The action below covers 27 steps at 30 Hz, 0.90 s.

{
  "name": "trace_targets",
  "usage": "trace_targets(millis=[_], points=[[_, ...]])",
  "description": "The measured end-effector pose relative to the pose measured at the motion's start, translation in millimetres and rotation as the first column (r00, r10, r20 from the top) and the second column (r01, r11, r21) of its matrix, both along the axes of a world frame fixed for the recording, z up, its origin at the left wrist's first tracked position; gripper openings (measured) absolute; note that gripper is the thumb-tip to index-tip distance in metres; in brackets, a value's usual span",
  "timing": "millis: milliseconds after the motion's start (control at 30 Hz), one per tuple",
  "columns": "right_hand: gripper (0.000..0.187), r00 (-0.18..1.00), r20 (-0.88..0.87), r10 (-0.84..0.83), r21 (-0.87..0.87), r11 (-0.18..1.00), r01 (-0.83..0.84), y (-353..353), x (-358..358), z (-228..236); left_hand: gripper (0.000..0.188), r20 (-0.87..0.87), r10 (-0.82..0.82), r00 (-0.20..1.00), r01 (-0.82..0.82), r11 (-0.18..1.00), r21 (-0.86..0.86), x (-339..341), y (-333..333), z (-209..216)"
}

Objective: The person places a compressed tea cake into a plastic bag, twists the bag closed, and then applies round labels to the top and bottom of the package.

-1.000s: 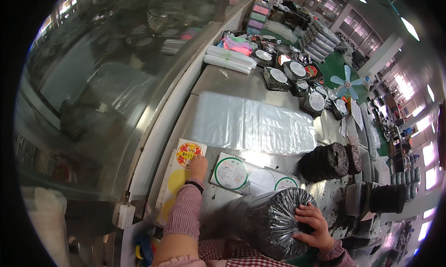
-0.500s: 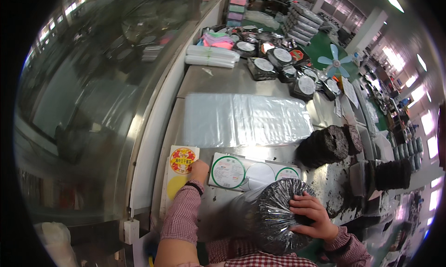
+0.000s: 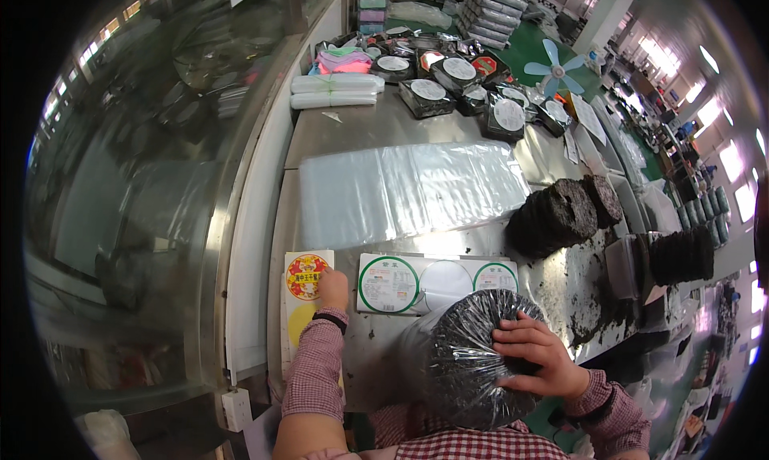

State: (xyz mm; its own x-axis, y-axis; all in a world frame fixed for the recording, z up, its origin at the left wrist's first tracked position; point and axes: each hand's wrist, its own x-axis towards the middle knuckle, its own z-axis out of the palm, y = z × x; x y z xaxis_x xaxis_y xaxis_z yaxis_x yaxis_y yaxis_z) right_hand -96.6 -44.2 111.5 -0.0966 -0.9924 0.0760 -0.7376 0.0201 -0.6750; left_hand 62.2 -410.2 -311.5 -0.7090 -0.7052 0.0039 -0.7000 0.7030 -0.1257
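Observation:
My left hand [image 3: 334,289] is closed in a pinch at the right edge of a red-and-yellow round label [image 3: 307,277]. That label sits on a pale backing strip, above a plain yellow round one [image 3: 301,320]. With fingers bent over its top, my right hand [image 3: 538,354] grips a dark round bundle [image 3: 465,364] in clear, wrinkled plastic film. The bundle leans against my front at the table's near edge. Beyond it lies a strip of white round labels with green rims [image 3: 390,285], its lower part hidden by the bundle.
Flat clear plastic bags [image 3: 408,192] lie across the metal table. Dark, rough disc stacks [image 3: 554,218] stand at right, crumbs around them. Farther back are black wrapped packs [image 3: 456,77], rolled clear bags [image 3: 335,90] and a blue fan [image 3: 554,68]. A glass partition [image 3: 144,220] borders the left.
The view has shifted, so the table items appear farther left and a little higher. My left hand stays at the red-and-yellow label, and my right hand keeps its hold on the bundle.

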Motion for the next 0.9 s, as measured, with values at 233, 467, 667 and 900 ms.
trace_targets(millis=[233, 467, 667, 900], points=[[0.051, 1.0, -0.002, -0.018, -0.008, 1.0, 0.018, 5.3, 2.0, -2.4, 0.016, -0.308, 0.275, 0.911, -0.214, 0.953, 0.215, 9.3, -0.3, 30.9], [0.051, 1.0, -0.007, -0.014, -0.063, 0.998, 0.014, 10.2, 7.5, -2.9, 0.021, -0.449, 0.418, 0.789, -0.255, 0.889, 0.38, 39.2, -26.9, 23.3], [0.051, 0.998, -0.018, -0.067, -0.168, 0.984, 0.063, 15.3, 15.2, -4.6, 0.025, -0.485, 0.563, 0.67, -0.436, 0.826, 0.357, 95.2, -67.4, 98.4], [0.045, 0.993, -0.103, -0.054, -0.257, 0.966, 0.026, 28.7, 17.6, -22.6, 0.015, -0.876, 0.327, 0.354, -0.069, 0.943, 0.325, 103.3, 76.0, 345.3]])
